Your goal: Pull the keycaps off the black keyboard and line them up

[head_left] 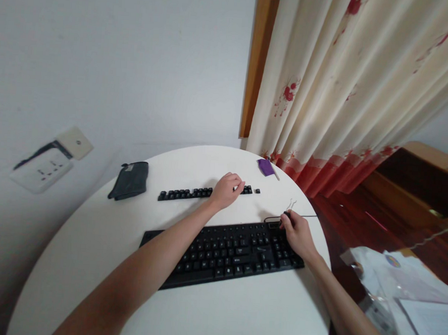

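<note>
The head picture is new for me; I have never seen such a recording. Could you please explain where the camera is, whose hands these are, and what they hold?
There is no machine here. One person wears a camera on the head, looking forward and down, so both bare hands are that person's own.

On the white table lies a black keyboard. Beyond it is a row of loose black keycaps. A dark pouch lies at the far left, and a small purple item near the far edge.

The left hand is at the row; whether it grips a keycap is unclear. The right hand, over the keyboard's far right corner, holds a small black tool with thin wires pointing up.
</note>
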Demonstrator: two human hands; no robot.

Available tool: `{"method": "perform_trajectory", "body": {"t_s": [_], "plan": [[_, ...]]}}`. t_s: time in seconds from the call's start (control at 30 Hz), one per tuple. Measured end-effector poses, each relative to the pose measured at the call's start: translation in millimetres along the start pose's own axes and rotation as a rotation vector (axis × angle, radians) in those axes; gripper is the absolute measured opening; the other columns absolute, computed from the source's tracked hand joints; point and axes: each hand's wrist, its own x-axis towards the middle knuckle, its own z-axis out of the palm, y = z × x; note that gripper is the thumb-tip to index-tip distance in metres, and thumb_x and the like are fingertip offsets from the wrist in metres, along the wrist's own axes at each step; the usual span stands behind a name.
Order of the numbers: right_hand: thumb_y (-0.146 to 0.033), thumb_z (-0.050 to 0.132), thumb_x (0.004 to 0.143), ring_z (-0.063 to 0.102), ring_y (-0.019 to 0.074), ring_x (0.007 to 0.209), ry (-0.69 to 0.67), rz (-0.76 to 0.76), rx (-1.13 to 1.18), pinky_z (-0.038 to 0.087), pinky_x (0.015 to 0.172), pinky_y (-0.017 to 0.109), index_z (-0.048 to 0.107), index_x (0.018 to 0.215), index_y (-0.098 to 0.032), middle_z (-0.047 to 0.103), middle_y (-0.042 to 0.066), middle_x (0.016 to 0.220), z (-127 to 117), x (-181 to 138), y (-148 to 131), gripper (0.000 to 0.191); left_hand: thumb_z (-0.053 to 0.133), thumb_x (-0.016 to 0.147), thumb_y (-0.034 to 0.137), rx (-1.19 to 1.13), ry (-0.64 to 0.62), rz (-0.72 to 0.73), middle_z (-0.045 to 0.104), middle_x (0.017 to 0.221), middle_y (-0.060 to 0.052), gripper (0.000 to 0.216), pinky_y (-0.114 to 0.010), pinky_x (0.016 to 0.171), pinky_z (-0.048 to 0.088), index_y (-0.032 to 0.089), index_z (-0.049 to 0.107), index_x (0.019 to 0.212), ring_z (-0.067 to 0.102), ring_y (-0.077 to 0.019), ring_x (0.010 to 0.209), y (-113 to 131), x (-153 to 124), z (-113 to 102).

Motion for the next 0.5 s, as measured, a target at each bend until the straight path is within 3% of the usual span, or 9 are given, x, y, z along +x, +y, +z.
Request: {"method": "perform_trajectory", "body": {"t_s": [0.3,0.5], "plan": [[-0.042,0.044,0.098,0.058,0.0203,0.059,0.036,-0.014,-0.067,0.039,0.057,0.030,0.050,0.074,-0.023,0.062,0.003,0.063,5,-6,2,0.031,0.044,0.099,0.032,-0.013,0.004,-0.002,0.064,0.080,-0.004,0.040,-0.037,0.083,0.046,0.020,0.062,0.065,0.056,-0.0185,0.082,0,0,1],[-0.034,0.044,0.098,0.056,0.0213,0.068,-0.046,-0.318,-0.143,0.042,0.065,0.033,0.050,0.074,-0.023,0.060,0.006,0.072,0,-14,5,0.027,0.044,0.099,0.033,-0.013,0.005,-0.007,0.064,0.080,-0.004,0.040,-0.037,0.083,0.047,0.020,0.062,0.065,0.056,-0.0188,0.082,0,0,1]]}}
